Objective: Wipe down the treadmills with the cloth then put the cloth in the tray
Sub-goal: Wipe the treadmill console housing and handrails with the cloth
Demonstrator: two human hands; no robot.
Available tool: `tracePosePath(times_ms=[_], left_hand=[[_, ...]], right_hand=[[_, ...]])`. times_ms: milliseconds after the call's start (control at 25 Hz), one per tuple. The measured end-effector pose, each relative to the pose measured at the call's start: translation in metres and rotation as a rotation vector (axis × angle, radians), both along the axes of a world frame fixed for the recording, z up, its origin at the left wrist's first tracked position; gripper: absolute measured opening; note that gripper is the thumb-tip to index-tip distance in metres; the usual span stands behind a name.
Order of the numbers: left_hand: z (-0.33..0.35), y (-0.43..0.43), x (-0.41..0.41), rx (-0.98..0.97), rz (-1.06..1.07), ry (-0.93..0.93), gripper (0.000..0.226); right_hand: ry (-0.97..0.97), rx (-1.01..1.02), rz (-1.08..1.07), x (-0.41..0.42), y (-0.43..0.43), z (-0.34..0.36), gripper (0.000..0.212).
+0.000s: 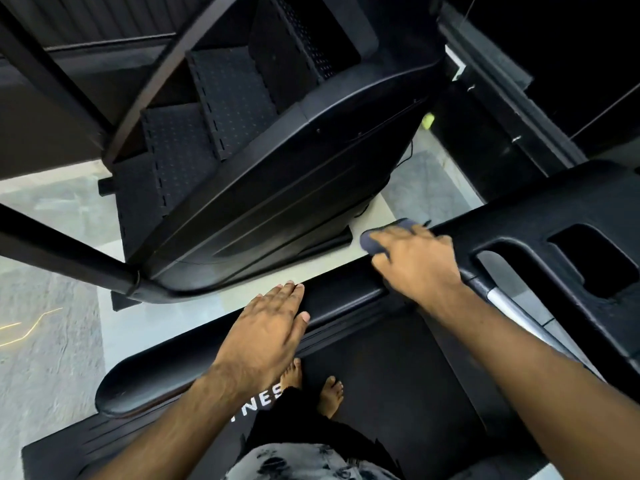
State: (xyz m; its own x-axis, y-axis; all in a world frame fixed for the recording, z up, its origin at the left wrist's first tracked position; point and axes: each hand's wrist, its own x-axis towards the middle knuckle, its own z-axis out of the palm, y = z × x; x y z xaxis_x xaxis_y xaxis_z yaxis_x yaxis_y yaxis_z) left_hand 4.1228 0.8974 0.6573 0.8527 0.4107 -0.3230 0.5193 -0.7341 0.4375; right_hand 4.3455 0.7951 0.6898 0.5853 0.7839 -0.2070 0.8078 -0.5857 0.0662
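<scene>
Right hand (420, 261) presses cloth (372, 241) onto treadmill handrail (339, 299).

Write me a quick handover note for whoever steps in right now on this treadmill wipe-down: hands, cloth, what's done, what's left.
Right hand: pressing the dark cloth onto the treadmill's left handrail, near where it meets the console.
Left hand: flat on the same rail, nearer the person, holding nothing.
The person stands barefoot on the treadmill belt.
Done: cannot tell which surfaces are already wiped.
Left: finish this treadmill, wipe any others, then put the cloth in the tray. No tray identifiable in view.
</scene>
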Motion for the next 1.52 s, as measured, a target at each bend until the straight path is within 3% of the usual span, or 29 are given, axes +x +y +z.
tracePosePath(times_ms=[40, 200, 240, 280, 360, 480, 520, 640, 680, 800, 840, 880, 960, 1120, 1160, 1200, 1280, 1440, 1520], left_hand=[[0.000, 0.001, 0.002, -0.001, -0.006, -0.003, 0.062], [0.004, 0.000, 0.009, -0.020, -0.019, 0.011, 0.068], [0.005, 0.000, 0.011, -0.022, -0.026, 0.009, 0.070], [0.005, 0.000, 0.013, -0.029, -0.034, 0.008, 0.070], [0.005, 0.001, 0.016, -0.036, -0.044, 0.009, 0.065], [0.005, 0.001, 0.027, -0.035, -0.071, 0.001, 0.065], [0.005, 0.001, 0.030, -0.041, -0.080, 0.000, 0.064], [0.006, 0.001, 0.039, -0.067, -0.094, -0.008, 0.062], [0.006, 0.000, 0.042, -0.061, -0.096, -0.017, 0.062], [0.008, -0.004, 0.055, -0.058, -0.099, -0.033, 0.062], [0.008, -0.004, 0.058, -0.059, -0.100, -0.035, 0.062], [0.009, -0.005, 0.060, -0.064, -0.099, -0.035, 0.062], [0.009, -0.007, 0.064, -0.076, -0.092, -0.033, 0.062], [0.009, -0.014, 0.078, -0.064, -0.072, -0.041, 0.061], [0.008, -0.015, 0.081, -0.065, -0.074, -0.040, 0.061], [0.007, -0.015, 0.085, -0.073, -0.077, -0.035, 0.061], [0.007, -0.018, 0.090, -0.076, -0.075, -0.035, 0.061], [0.007, -0.023, 0.105, -0.065, -0.085, -0.038, 0.062], [0.008, -0.024, 0.112, -0.069, -0.091, -0.042, 0.062]], right_hand=[[-0.044, -0.034, -0.070, -0.003, 0.002, -0.001, 0.045], [-0.020, -0.006, 0.353, -0.052, -0.019, -0.015, 0.055], [0.002, 0.019, 0.290, -0.022, -0.019, -0.010, 0.055], [-0.005, 0.038, 0.094, 0.001, -0.012, -0.002, 0.053], [-0.052, -0.068, -0.132, 0.003, -0.005, 0.001, 0.050], [-0.054, -0.017, 0.245, -0.043, -0.014, -0.011, 0.053], [-0.002, -0.046, 0.281, -0.026, -0.019, -0.006, 0.054], [-0.051, -0.098, -0.141, 0.029, -0.016, 0.007, 0.050], [-0.097, -0.087, -0.120, 0.024, -0.017, 0.000, 0.050], [-0.077, -0.053, 0.276, -0.011, -0.032, -0.011, 0.055], [-0.020, -0.081, 0.271, 0.014, -0.036, -0.005, 0.055], [-0.039, -0.027, 0.116, 0.046, -0.033, 0.001, 0.053], [-0.073, -0.135, -0.169, 0.062, -0.027, 0.010, 0.052], [-0.067, -0.069, 0.293, 0.012, -0.043, -0.010, 0.058], [-0.007, -0.059, 0.269, 0.039, -0.044, -0.006, 0.057], [-0.015, -0.021, 0.090, 0.067, -0.040, 0.003, 0.055], [-0.027, -0.128, -0.178, 0.079, -0.035, 0.010, 0.053], [-0.001, -0.078, 0.283, 0.045, -0.050, -0.001, 0.056], [0.011, -0.041, 0.041, 0.108, -0.046, 0.009, 0.050]])
